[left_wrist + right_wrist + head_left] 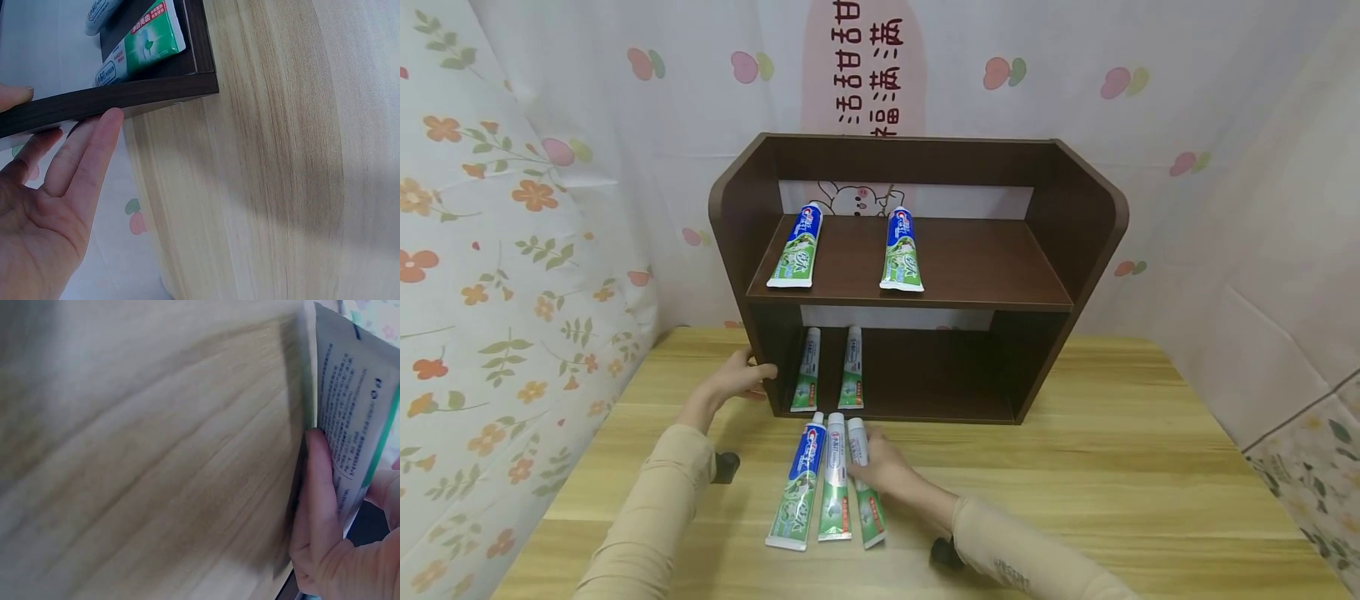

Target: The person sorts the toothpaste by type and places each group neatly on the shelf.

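My left hand (741,379) grips the left side panel of a dark brown two-tier shelf (917,302). In the left wrist view its thumb lies on one side of the panel and its fingers (87,153) on the other. My right hand (883,467) holds a green-and-silver toothpaste tube (868,510) by its edges, in front of the shelf. The right wrist view shows the printed back of this tube (350,406) between thumb and fingers. Just left of it lie another green-and-silver tube (835,487) and a blue-and-green toothpaste tube (799,492).
Two blue-and-green tubes, one at left (797,250) and one near the middle (901,254), lie on the upper tier. The lower tier bears two green-and-silver tubes (807,371), side by side at its left. A wooden table (1112,467) carries the shelf; patterned curtains (1210,208) hang behind.
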Demonstrator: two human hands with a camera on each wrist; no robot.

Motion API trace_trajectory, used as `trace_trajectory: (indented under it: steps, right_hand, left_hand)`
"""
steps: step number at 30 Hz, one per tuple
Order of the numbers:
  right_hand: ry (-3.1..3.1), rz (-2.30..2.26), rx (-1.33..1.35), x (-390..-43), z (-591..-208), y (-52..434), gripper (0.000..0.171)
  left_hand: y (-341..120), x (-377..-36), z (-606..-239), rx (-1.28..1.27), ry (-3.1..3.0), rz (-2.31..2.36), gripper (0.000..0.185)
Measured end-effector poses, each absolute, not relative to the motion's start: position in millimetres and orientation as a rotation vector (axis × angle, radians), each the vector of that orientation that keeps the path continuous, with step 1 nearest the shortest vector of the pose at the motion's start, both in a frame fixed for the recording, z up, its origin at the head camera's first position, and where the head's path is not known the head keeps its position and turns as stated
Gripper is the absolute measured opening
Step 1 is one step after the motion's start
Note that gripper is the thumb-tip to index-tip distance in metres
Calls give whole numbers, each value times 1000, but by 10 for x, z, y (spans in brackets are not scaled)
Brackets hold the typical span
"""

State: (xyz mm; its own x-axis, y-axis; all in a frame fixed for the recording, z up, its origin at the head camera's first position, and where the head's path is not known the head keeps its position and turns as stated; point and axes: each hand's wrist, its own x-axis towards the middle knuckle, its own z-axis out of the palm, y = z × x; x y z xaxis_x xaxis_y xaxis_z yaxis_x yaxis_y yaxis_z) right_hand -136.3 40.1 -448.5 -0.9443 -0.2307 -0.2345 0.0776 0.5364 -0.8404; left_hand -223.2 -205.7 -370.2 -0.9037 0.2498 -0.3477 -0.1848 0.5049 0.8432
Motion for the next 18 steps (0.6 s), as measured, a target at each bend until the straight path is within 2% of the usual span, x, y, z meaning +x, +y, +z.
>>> trace_trajectory:
  steps: [18]
  right_hand:
    - [2413,-1390,2,-1552,-4283,715,48]
  left_hand:
    - [-2074,-2255,-3725,61,2326,1384,73]
